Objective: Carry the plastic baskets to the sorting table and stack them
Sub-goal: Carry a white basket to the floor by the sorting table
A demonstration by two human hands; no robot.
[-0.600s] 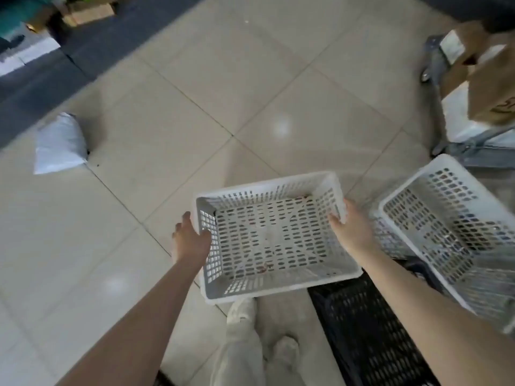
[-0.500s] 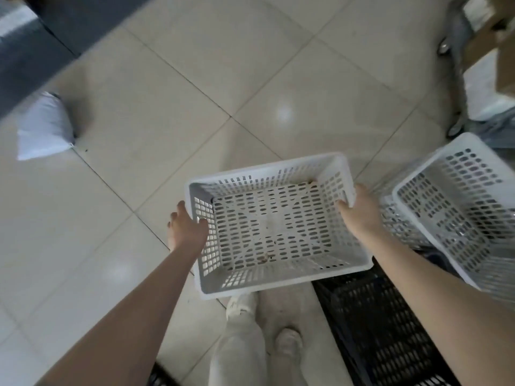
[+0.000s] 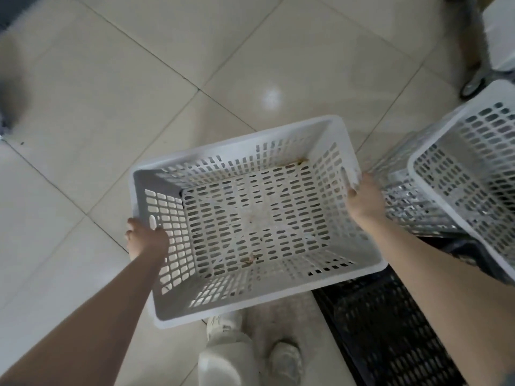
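Observation:
I hold an empty white perforated plastic basket (image 3: 250, 218) in the air above the tiled floor, open side up. My left hand (image 3: 146, 240) grips its left short wall from outside. My right hand (image 3: 365, 200) grips the right rim. A few small brown specks lie on the basket's bottom. To the right, a second white basket (image 3: 468, 174) sits tilted, nested over another white one (image 3: 404, 196). A black perforated crate (image 3: 390, 330) lies below them, partly hidden by my right forearm.
Beige floor tiles (image 3: 139, 79) spread to the left and ahead. A wheeled cart with a caster (image 3: 472, 87) stands at the top right. My legs and pale shoes (image 3: 287, 363) show beneath the held basket. A dark blurred shape sits at the left edge.
The held basket has come closer and higher towards the camera, filling more of the view. The view has tilted down; the white bag at the left has slid out of sight.

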